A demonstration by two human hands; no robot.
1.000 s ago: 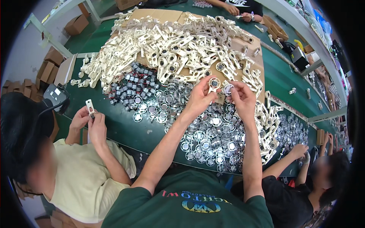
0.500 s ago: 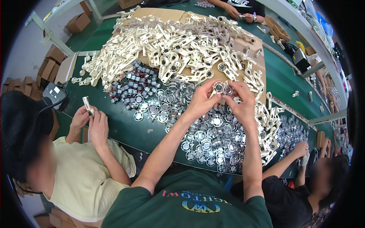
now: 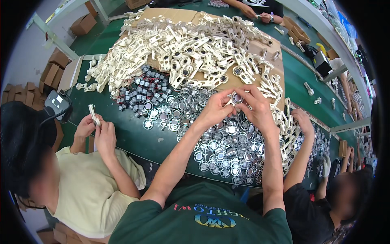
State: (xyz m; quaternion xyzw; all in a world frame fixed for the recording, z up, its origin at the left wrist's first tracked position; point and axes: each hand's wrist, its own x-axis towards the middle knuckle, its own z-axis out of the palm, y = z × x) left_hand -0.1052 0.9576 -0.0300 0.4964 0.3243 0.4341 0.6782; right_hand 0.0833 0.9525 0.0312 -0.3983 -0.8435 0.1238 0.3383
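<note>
In the head view, the person's two hands meet above the middle of a green table (image 3: 138,132). The left hand (image 3: 213,108) pinches one cream part (image 3: 230,101), largely hidden by the fingers. The right hand (image 3: 257,107) grips one round disc (image 3: 237,98) by its edge, right against that part; whether the two are joined, I cannot tell.

Four heaps lie around them, each too crowded to count: cream arms (image 3: 178,44) on a cardboard sheet (image 3: 170,15), small dark blocks (image 3: 142,91) with red wires, silver discs (image 3: 227,144) below the hands, and a narrower band of cream pieces (image 3: 289,140) to their right. Further right are more silver discs (image 3: 319,140).

Three co-workers are near. The one on the left grips one cream piece (image 3: 94,115) in two hands (image 3: 106,139). The one on the right has one bare hand (image 3: 303,122) beside the cream band and one gloved hand (image 3: 326,166). Two hands (image 3: 248,11) of the third show at the top. One grey device (image 3: 58,102) sits at the left.
</note>
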